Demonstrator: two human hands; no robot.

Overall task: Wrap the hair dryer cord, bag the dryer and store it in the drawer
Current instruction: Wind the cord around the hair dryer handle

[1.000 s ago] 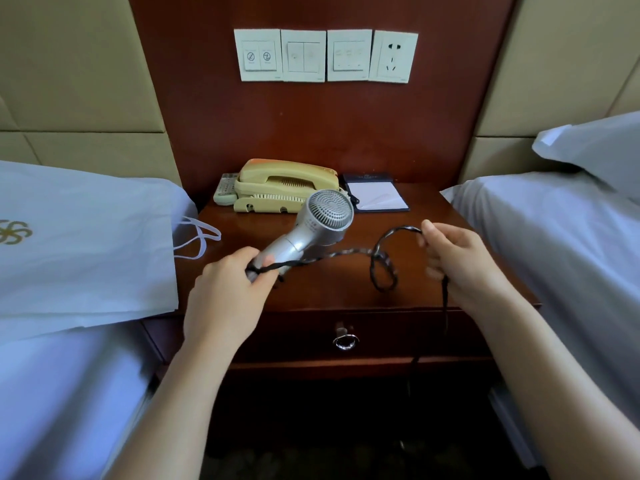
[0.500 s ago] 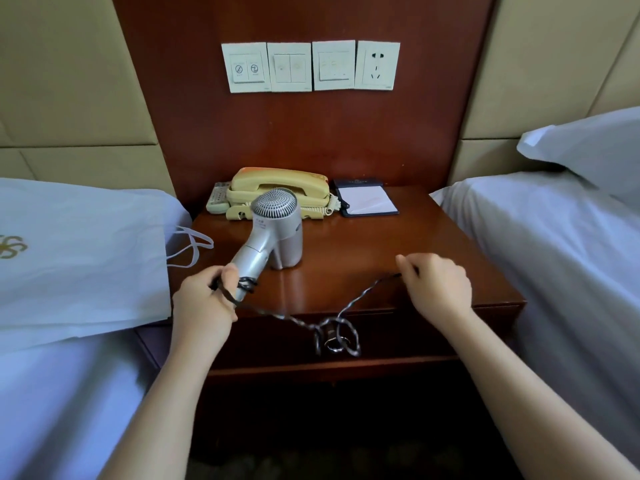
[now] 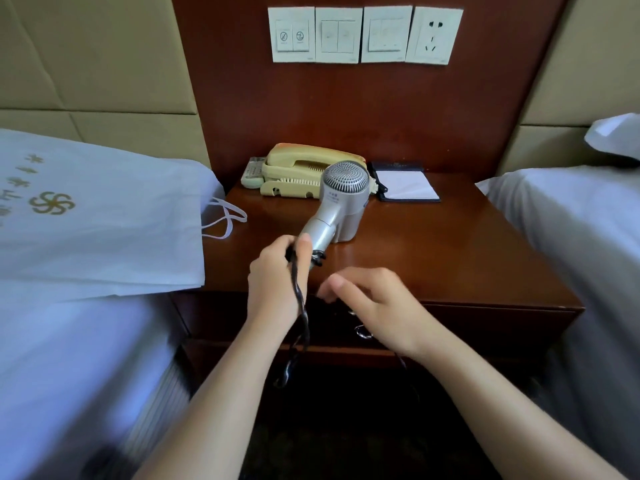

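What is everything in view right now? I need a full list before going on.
hair dryer: one, silver, standing on nightstand
cord: one, black, hanging from left hand
bag: one, white, flat on left bed
telephone: one, cream, nightstand rear
remote: one, pale, left of telephone
notepad: one, white, right of telephone
nightstand: one, red-brown, between beds
drawer: one, red-brown, closed, under nightstand top
wall plates: four, white, above nightstand
beds: two, white, flanking nightstand
left hand: grips dryer handle and cord
right hand: over nightstand front edge, blurred, grip unclear

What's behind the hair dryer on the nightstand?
A yellow telephone sits behind the hair dryer. The dryer's head covers the phone's right end, so that part can't be seen.
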